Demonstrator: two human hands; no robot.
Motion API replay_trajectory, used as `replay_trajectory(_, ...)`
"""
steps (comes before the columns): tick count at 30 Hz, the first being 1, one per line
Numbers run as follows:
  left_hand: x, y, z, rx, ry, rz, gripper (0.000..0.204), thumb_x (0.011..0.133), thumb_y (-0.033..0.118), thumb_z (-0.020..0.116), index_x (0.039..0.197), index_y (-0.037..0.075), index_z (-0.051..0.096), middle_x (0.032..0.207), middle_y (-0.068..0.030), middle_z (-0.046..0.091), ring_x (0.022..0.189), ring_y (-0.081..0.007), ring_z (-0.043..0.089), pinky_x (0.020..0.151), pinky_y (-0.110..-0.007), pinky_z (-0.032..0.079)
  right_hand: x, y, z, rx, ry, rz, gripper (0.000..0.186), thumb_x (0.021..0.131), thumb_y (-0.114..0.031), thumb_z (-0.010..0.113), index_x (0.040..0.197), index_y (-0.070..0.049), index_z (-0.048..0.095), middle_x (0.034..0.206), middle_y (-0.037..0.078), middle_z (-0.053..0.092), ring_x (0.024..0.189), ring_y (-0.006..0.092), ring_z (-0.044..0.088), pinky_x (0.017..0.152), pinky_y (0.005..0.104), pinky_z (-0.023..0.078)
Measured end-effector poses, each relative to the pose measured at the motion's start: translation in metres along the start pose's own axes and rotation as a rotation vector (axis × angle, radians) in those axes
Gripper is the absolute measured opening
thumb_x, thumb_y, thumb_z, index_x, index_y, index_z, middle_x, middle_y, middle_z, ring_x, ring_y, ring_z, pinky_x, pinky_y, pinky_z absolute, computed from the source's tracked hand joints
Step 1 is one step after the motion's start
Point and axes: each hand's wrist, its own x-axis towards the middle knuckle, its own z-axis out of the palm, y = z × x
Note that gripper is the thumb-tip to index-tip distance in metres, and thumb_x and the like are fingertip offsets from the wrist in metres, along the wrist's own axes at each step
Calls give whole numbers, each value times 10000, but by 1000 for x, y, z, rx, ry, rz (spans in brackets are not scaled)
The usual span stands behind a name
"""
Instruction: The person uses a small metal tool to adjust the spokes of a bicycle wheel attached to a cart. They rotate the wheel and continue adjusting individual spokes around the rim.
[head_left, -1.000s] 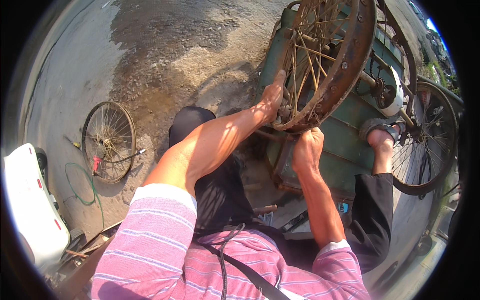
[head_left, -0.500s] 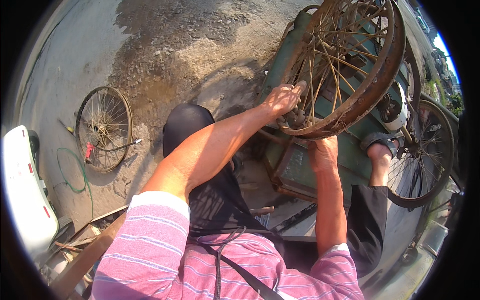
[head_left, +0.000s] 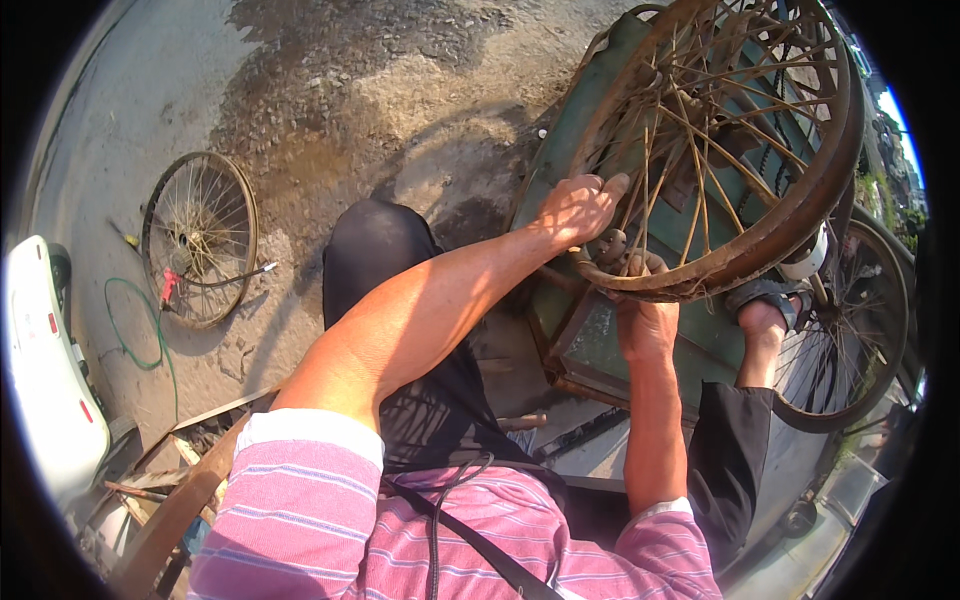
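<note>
A rusty bicycle wheel (head_left: 745,252) with brown spokes stands tilted at the upper right. My left hand (head_left: 580,212) is closed at the left side of its rim, thumb toward the spokes; the finger ends are partly hidden. At the rim's lower edge my right hand (head_left: 648,318) grips from below, its fingers curling up inside beside the spokes. Between the hands, a rounded dirty lump (head_left: 607,246) shows at the rim; I cannot make out what it is. Behind the wheel lies a green metal cart body (head_left: 625,350).
A second spoked wheel (head_left: 245,190) lies on the ground at left, near a red-handled hose (head_left: 170,285) and a green cord (head_left: 125,345). A white vehicle part (head_left: 55,370) stands farther left. Another mounted wheel (head_left: 890,375) is at right, past my sandalled foot (head_left: 765,315).
The rusty wheel's upper part has swung to the right and its lower rim sits slightly lower in view. Both hands stay at the rim, shifted only slightly.
</note>
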Motion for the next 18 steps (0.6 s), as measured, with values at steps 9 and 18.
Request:
replay_trajectory(9, -1, -13, 5, 111, 143, 164, 621, 1048, 551, 556, 1079, -52, 701, 904, -308, 719, 929, -493, 708, 818, -526, 567, -3, -8, -4, -65, -8, 62, 519, 954, -309, 835, 1309, 12, 634, 1109, 37, 716, 855, 113, 598, 762, 257, 475)
replay_trajectory(18, -13, 9, -23, 122, 70, 10, 619, 1018, 541, 601, 992, -59, 748, 982, -347, 726, 989, -514, 715, 859, -538, 573, -3, -9, 6, -80, 61, 112, 437, 1013, -307, 770, 1304, -9, 637, 1115, 30, 718, 822, 101, 593, 718, 240, 461)
